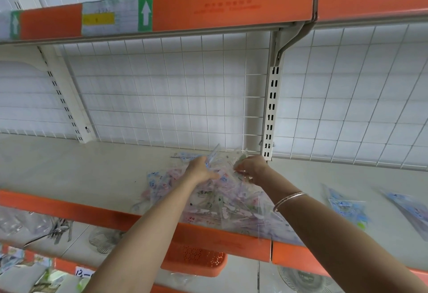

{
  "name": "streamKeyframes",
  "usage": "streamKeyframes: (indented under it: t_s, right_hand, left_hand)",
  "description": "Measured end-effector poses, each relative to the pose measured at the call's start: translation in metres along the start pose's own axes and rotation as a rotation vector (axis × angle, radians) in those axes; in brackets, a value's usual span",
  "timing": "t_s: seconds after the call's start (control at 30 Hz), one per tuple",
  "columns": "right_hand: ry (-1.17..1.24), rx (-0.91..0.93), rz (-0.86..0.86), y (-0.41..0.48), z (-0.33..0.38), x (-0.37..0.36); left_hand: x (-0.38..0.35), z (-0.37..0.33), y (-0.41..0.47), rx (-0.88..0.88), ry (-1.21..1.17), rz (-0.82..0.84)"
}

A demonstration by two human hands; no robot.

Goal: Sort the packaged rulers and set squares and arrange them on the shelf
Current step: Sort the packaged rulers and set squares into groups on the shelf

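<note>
- Clear packets, pastel print, heaped on shelf.
- My left hand grips one, 12 o'clock of heap.
- My right hand pinches another, 1 o'clock.

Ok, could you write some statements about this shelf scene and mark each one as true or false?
1. Both the left hand and the right hand reach to the pile of packets on the shelf. True.
2. The bracelet is on the left wrist. False: it is on the right wrist.
3. The right hand pinches a clear packet at the back of the pile. True.
4. The orange basket stands on top of the pile. False: it is below this shelf.
5. Goods hang on the wire grid behind the shelf. False: nothing hangs on it.
6. Two loose packets lie on the shelf to the right of the pile, apart from it. True.
</note>
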State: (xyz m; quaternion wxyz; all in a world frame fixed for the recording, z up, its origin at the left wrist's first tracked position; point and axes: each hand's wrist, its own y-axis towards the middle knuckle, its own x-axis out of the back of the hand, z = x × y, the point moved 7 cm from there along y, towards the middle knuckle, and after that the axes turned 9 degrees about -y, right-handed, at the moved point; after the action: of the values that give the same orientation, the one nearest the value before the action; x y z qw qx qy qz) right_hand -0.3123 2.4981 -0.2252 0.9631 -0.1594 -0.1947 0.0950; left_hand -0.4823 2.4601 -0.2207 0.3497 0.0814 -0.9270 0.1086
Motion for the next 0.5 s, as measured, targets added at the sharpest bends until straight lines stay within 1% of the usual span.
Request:
streamKeyframes:
  t_s: [0.1, 0.23, 0.3, 0.4, 0.5]
  right_hand:
    - [-0.001, 0.003, 0.011, 0.006, 0.000, -0.002]
    - [0.022, 0.001, 0.010, 0.011, -0.003, -0.004]
    - [0.076, -0.021, 0.016, 0.010, -0.007, -0.005]
    - [0.203, -0.035, 0.043, 0.009, -0.011, -0.008]
    - [0.294, -0.024, 0.107, 0.006, -0.010, -0.009]
  left_hand:
    - [-0.004, -0.001, 0.007, -0.020, 0.061, 0.053]
    - [-0.007, 0.000, 0.011, -0.021, 0.070, 0.078]
    - [-0.008, 0.003, 0.012, -0.007, 0.055, 0.101]
    - [-0.005, 0.006, 0.012, 0.003, -0.084, 0.081]
    - [0.002, 0.009, 0.011, 0.056, -0.278, 0.000]
